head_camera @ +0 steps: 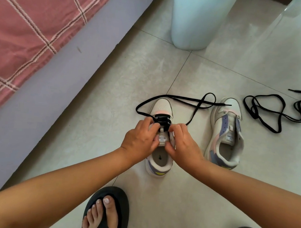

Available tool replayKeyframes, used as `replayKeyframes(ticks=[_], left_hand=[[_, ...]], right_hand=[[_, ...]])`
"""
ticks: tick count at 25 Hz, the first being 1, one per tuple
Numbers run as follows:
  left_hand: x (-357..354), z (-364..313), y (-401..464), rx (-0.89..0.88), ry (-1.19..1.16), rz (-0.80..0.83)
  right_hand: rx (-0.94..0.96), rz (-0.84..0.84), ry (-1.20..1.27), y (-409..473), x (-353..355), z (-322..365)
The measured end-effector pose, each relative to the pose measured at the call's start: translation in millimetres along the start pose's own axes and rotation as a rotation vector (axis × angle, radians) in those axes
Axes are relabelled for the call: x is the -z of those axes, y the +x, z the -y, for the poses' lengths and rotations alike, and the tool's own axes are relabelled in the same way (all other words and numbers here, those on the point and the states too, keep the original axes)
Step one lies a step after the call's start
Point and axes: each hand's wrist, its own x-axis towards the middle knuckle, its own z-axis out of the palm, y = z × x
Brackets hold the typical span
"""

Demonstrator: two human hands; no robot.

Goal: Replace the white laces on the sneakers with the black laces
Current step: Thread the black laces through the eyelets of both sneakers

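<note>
Two feet in black flip-flops (106, 214) stand on the tiled floor (146, 71) at six o'clock. Just beyond them, both hands work on the near sneaker (158, 157), toe pointing to twelve o'clock. Left hand (140, 140) pinches the black lace (175, 98) at the shoe's left eyelets; right hand (183, 144) has its grip curled round the tongue and right eyelets. Black lacing crosses the lower eyelets, and both loose ends trail off past the toe toward two o'clock. At three o'clock the second sneaker (226, 132) stands unlaced. Beyond it a spare black lace (274, 113) lies tangled. At ten o'clock is a bed with a pink checked cover (26, 19); at twelve, a pale blue bin (195, 19).
</note>
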Motion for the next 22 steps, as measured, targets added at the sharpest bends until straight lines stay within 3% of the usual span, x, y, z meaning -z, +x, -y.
replayKeyframes(ticks=[2, 6, 8, 11, 16, 22], left_hand=[[2, -9, 7, -0.034, 0.180, 0.098], [8, -26, 21, -0.011, 0.403, 0.236], [6, -25, 28, 0.100, 0.387, 0.285], [1, -23, 41, 0.189, 0.268, 0.410], [-3, -8, 37, 0.231, 0.011, 0.273], [-8, 4, 22, 0.268, -0.357, 0.010]], right_hand=[[-0.121, 0.023, -0.022, 2, -4, 5], [-0.050, 0.093, -0.280, 8, -3, 12], [-0.055, 0.069, -0.283, 13, 2, 13], [-0.222, 0.060, -0.144, 20, 4, 15], [-0.456, 0.065, 0.276, 25, 8, 8], [-0.281, 0.090, 0.210, 23, 11, 4]])
